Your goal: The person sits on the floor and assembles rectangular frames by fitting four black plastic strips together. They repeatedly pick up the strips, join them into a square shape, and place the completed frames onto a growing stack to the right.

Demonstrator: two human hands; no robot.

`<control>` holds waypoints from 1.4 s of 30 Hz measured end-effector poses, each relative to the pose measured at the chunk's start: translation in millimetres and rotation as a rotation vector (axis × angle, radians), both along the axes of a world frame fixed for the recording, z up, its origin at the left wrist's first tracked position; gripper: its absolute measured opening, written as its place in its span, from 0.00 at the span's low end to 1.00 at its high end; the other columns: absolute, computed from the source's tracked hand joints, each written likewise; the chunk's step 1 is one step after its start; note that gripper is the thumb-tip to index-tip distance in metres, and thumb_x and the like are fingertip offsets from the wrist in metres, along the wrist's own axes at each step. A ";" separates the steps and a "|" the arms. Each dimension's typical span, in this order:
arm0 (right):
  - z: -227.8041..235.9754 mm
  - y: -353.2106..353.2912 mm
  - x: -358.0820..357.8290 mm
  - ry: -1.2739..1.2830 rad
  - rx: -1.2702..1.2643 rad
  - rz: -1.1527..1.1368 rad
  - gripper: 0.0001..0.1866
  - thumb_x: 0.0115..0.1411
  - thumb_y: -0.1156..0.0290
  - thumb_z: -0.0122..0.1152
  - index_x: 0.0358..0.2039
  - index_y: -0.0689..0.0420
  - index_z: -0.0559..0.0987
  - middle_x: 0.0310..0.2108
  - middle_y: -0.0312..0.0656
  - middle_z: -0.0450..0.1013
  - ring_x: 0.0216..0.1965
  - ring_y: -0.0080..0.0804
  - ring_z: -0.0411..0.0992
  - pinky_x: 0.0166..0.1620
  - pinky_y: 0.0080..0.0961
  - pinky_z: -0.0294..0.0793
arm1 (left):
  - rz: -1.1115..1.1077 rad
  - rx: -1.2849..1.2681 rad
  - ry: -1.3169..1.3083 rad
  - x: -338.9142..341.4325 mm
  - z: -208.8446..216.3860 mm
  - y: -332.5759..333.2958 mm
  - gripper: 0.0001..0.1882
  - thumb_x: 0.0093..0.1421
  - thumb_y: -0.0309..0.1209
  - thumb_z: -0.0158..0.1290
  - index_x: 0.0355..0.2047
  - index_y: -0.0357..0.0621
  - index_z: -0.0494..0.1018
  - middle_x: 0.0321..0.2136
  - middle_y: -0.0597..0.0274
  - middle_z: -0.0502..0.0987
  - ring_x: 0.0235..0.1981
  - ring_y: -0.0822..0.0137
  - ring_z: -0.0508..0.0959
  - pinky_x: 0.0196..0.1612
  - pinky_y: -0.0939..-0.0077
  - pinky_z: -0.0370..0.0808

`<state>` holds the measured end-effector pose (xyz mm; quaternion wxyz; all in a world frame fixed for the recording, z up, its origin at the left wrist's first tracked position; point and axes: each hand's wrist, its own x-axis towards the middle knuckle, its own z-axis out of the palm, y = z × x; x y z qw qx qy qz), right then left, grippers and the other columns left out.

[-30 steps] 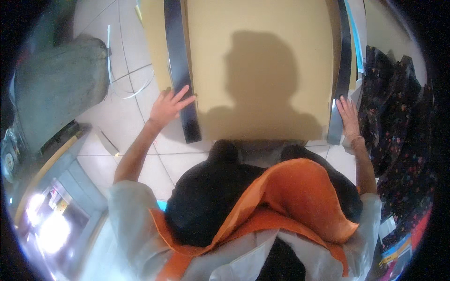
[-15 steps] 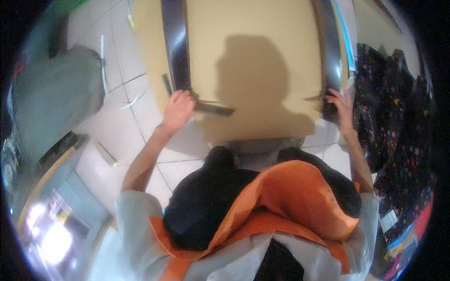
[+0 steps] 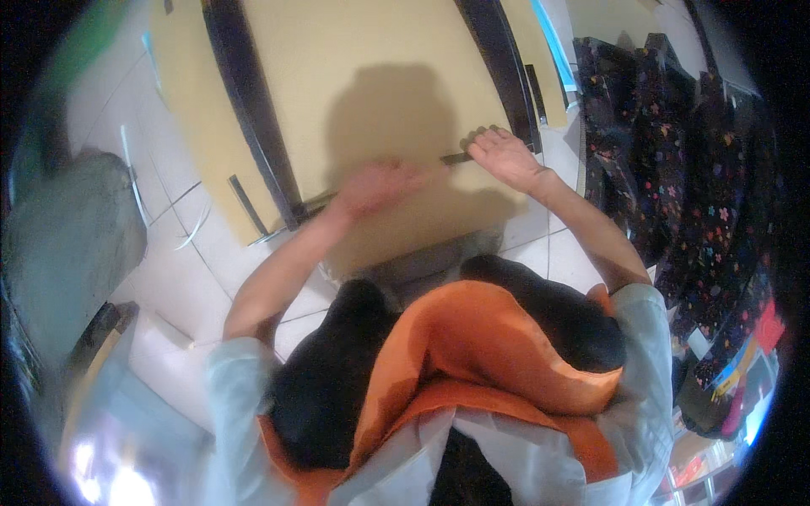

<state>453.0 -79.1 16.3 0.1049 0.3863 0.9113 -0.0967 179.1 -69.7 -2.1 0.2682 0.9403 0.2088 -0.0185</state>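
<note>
A tan board lies in front of my knees, with a long dark strip down its left part and another dark strip down its right. My left hand, smeared by motion, is over the board's near part, inward of the left strip's end; its fingers cannot be made out. Close to the near end of the right strip rests my right hand, fingers stretched out and palm down. Beside its fingertips a short dark strip points inward across the board. The shadow of my head falls between the hands.
Short dark strips lie on the board's outer margins, one at left and one at right. Dark floral fabric hangs at the right. A grey-green object stands on the tiled floor at left. An orange apron covers my lap.
Both hands have come inward from the two long strips' near ends, the left one farther across the board. The view has shifted, so the board appears farther left and tilted.
</note>
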 end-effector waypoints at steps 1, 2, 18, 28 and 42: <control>0.0 -0.2 0.2 0.004 0.001 0.003 0.11 0.51 0.73 0.46 0.36 0.57 0.68 0.36 0.43 0.68 0.42 0.36 0.67 0.48 0.31 0.65 | -0.057 -0.031 -0.027 10.8 0.9 2.4 0.31 0.54 0.23 0.40 0.58 0.63 0.52 0.33 0.54 0.67 0.32 0.55 0.74 0.32 0.66 0.75; 0.7 -0.3 1.0 0.009 -0.001 0.008 0.11 0.51 0.73 0.46 0.36 0.57 0.68 0.36 0.43 0.68 0.42 0.36 0.67 0.48 0.30 0.66 | -0.056 -0.007 0.020 21.4 4.6 3.5 0.31 0.55 0.25 0.40 0.59 0.66 0.51 0.33 0.53 0.67 0.30 0.56 0.74 0.30 0.67 0.75; -23.1 -153.3 45.7 1.426 -0.862 -1.977 0.23 0.62 0.56 0.42 0.48 0.61 0.66 0.46 0.42 0.66 0.47 0.31 0.65 0.49 0.31 0.66 | 0.059 -0.217 -0.017 38.1 -5.4 15.4 0.33 0.57 0.23 0.37 0.58 0.80 0.50 0.36 0.47 0.66 0.32 0.49 0.75 0.34 0.60 0.75; 49.3 -80.7 13.1 0.484 0.031 -0.690 0.21 0.54 0.72 0.52 0.50 0.57 0.66 0.49 0.44 0.64 0.52 0.37 0.62 0.56 0.38 0.57 | -0.172 -0.187 0.126 35.2 12.4 39.3 0.27 0.59 0.28 0.37 0.56 0.77 0.56 0.34 0.52 0.68 0.31 0.55 0.76 0.34 0.64 0.74; -0.5 -14.7 -11.1 0.087 0.029 -0.271 0.25 0.51 0.72 0.46 0.52 0.56 0.64 0.54 0.41 0.60 0.57 0.35 0.57 0.59 0.35 0.52 | 0.709 -1.569 -0.201 4.4 -17.2 66.6 0.22 0.63 0.38 0.38 0.54 0.40 0.59 0.51 0.54 0.65 0.50 0.57 0.67 0.55 0.69 0.61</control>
